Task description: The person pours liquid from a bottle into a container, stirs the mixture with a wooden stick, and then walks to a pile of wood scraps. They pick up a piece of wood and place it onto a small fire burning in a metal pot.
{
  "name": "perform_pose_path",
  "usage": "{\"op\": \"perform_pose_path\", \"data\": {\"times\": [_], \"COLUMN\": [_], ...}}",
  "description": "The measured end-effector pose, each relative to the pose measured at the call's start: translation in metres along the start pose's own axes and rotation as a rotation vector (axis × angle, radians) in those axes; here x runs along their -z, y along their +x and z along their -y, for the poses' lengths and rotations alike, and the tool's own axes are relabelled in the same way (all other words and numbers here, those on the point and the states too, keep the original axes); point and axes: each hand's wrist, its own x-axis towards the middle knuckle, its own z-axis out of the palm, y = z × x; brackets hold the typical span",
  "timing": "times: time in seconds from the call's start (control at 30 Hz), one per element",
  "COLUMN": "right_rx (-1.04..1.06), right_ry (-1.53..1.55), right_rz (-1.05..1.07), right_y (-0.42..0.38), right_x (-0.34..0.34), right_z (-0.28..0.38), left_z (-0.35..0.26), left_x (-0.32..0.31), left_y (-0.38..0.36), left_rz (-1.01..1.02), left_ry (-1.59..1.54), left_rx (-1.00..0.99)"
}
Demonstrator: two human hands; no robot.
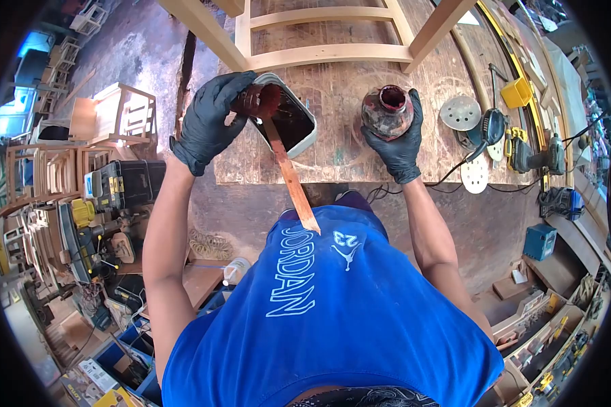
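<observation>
My left hand (214, 122), in a black glove, is closed around a small dark red-stained cup (259, 100) tilted over a rectangular container (307, 141) of dark liquid. A long wooden stick (293, 183) leans out of that container toward my body. On the right, my gloved right hand (397, 146) wraps round a round stained jar (380, 112) with an open, dark red mouth. The jar is upright at the workbench (339, 163). The cup and the jar are well apart.
A pale wooden frame (332, 54) stands at the far side of the bench. To the right lie a sanding disc (460, 112), a black power tool (490, 127), a yellow cup (516, 93) and a cordless drill (521, 150). Chairs (115, 115) and a black toolbox (137, 183) are at left.
</observation>
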Motion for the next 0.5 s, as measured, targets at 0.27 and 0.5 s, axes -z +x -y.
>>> {"op": "perform_pose_path", "data": {"times": [0.27, 0.5], "right_rx": [0.013, -0.060], "right_ry": [0.003, 0.144], "right_rz": [-0.057, -0.074], "right_y": [-0.008, -0.016], "right_x": [0.004, 0.006], "right_z": [-0.009, -0.018], "left_z": [0.007, -0.001], "left_x": [-0.011, -0.016], "left_y": [0.018, 0.032], "left_rz": [0.158, 0.269], "left_ry": [0.414, 0.638], "left_rx": [-0.181, -0.329]}}
